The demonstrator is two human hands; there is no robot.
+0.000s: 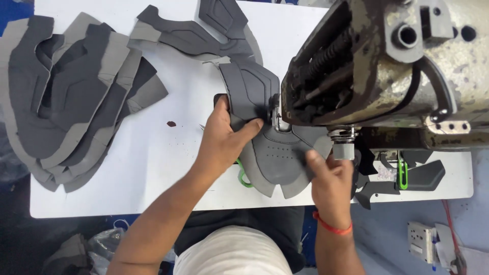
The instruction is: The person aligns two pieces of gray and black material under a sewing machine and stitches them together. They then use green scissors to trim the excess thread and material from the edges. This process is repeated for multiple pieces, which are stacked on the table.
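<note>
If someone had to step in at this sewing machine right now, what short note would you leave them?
Left hand: pressing the grey shoe-upper piece flat, thumb near the needle area.
Right hand: pinching that piece's right edge, beside the presser foot.
Sewing machine: head sits over the piece.
Stack of cut grey pieces lies far left on the white table; a few more sit at the top.
How much is stitched: cannot tell.

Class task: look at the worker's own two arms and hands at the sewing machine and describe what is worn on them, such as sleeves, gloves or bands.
Both forearms are bare, with no sleeves in view. The left hand and the right hand wear no gloves, and no rings can be made out. The only item worn is a thin orange-red band looped around the right wrist. The left wrist carries nothing.
</note>
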